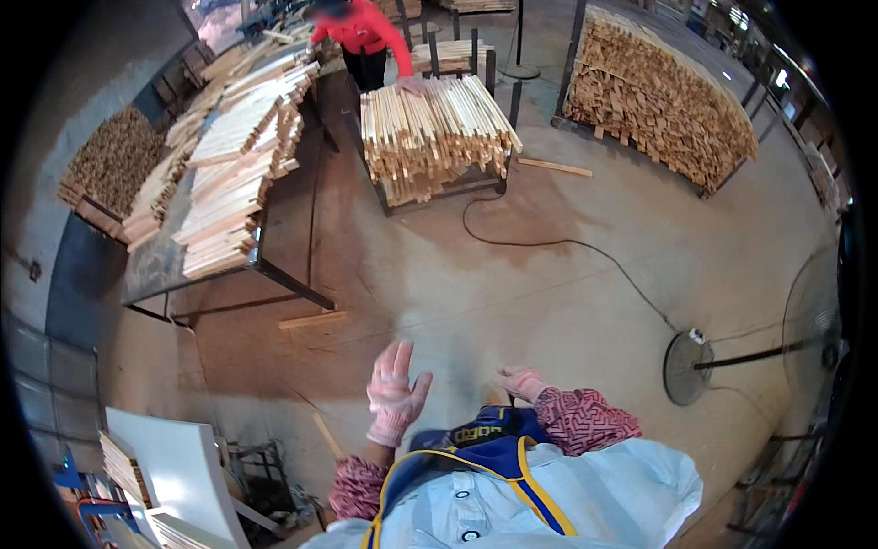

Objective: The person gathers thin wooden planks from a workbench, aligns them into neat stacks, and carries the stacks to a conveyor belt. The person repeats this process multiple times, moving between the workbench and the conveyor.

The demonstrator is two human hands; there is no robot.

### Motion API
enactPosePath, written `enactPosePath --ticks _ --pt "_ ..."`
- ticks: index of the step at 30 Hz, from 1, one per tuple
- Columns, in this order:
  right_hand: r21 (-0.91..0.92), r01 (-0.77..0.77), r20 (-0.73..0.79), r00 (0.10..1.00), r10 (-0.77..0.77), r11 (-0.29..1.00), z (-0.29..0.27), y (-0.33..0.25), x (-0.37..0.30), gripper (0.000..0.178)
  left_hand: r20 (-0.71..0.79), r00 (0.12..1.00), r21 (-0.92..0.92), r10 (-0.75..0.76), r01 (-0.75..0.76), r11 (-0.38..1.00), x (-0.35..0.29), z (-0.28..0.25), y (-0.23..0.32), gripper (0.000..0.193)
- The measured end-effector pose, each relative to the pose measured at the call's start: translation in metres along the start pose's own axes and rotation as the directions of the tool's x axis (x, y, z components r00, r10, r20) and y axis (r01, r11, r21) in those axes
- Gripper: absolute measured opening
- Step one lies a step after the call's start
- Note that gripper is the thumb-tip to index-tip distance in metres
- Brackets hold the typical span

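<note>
My left hand (393, 395), in a pale pink knit glove, is raised in front of my body with the fingers stretched up and the thumb apart. Nothing is in it. My right hand (523, 383), gloved alike, is held close to my waist, its fingers stretched toward the left and nothing visible in them. Patterned red sleeve covers (590, 421) wrap my forearms. Below the hands is my blue apron (489, 430) with yellow trim. Neither hand touches any wood.
A metal table (155, 274) at the left bears wooden strips. Ahead, a co-worker in red (366, 32) touches a rack of strips (430, 128). A large wood stack (649, 87) stands far right. A cable (585, 242) crosses the floor toward a fan base (681, 371). Loose strips (313, 320) lie nearby.
</note>
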State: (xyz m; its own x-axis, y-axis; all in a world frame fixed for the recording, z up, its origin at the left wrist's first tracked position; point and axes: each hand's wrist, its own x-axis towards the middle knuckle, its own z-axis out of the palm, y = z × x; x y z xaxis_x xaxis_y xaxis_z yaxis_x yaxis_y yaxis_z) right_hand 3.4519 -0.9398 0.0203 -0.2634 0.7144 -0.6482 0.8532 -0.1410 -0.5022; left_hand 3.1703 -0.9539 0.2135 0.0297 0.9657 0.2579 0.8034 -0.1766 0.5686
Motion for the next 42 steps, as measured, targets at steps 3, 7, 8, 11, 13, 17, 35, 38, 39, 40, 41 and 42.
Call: enactPosePath --ticks 3,7,8,11,13,17,35,38,39,40,41,42 --pt "0.141 -0.060 0.089 0.995 0.047 0.988 -0.060 0.008 0.046 0.069 0.093 0.994 0.034 0.050 -0.053 0.998 0.083 0.014 0.010 0.066" --pt "-0.044 -0.084 -0.067 0.994 0.081 0.995 -0.129 -0.017 0.111 0.063 0.228 0.969 0.123 -0.090 0.063 0.990 0.164 0.034 -0.041 0.066" --pt "-0.060 -0.099 -0.085 0.992 0.094 0.993 -0.146 -0.018 0.134 0.062 0.275 0.952 0.123 -0.134 0.104 0.987 0.182 0.042 -0.062 0.067" --pt "-0.035 -0.153 -0.039 0.988 0.151 0.988 -0.163 -0.029 0.180 0.062 0.351 0.897 0.124 -0.267 0.238 0.963 0.243 0.065 -0.129 0.070" --pt "0.095 -0.152 -0.054 0.986 0.158 0.984 -0.213 -0.062 0.223 0.063 0.327 0.911 0.107 -0.251 0.228 0.968 0.310 0.067 -0.169 0.071" --pt "0.014 -0.028 -0.122 0.992 0.030 1.000 -0.287 -0.094 0.302 0.060 0.358 0.886 0.100 -0.295 0.278 0.955 0.456 0.087 -0.196 0.075" --pt "0.212 0.105 -0.408 0.913 -0.010 0.972 -0.503 -0.149 0.673 0.078 0.248 0.548 -0.353 -0.799 0.819 0.452 0.748 0.266 -0.425 0.072" --pt "0.597 -0.151 -0.350 0.835 0.425 0.788 -0.498 -0.202 0.663 0.087 0.185 0.556 -0.395 -0.810 0.797 0.457 0.761 0.280 -0.422 0.076" --pt "0.656 -0.130 -0.328 0.838 0.436 0.744 -0.492 -0.197 0.665 0.091 0.143 0.584 -0.418 -0.799 0.768 0.486 0.758 0.285 -0.432 0.077" --pt "0.713 -0.112 -0.305 0.839 0.450 0.692 -0.485 -0.189 0.668 0.095 0.103 0.610 -0.436 -0.786 0.738 0.515 0.755 0.289 -0.437 0.077" --pt "0.733 -0.105 -0.301 0.836 0.459 0.672 -0.494 -0.198 0.662 0.096 0.207 0.543 -0.588 -0.814 0.734 0.341 0.764 0.285 -0.424 0.081" --pt "0.687 -0.125 -0.336 0.819 0.466 0.715 -0.495 -0.198 0.660 0.098 0.275 0.534 -0.573 -0.799 0.759 0.310 0.765 0.284 -0.420 0.082"
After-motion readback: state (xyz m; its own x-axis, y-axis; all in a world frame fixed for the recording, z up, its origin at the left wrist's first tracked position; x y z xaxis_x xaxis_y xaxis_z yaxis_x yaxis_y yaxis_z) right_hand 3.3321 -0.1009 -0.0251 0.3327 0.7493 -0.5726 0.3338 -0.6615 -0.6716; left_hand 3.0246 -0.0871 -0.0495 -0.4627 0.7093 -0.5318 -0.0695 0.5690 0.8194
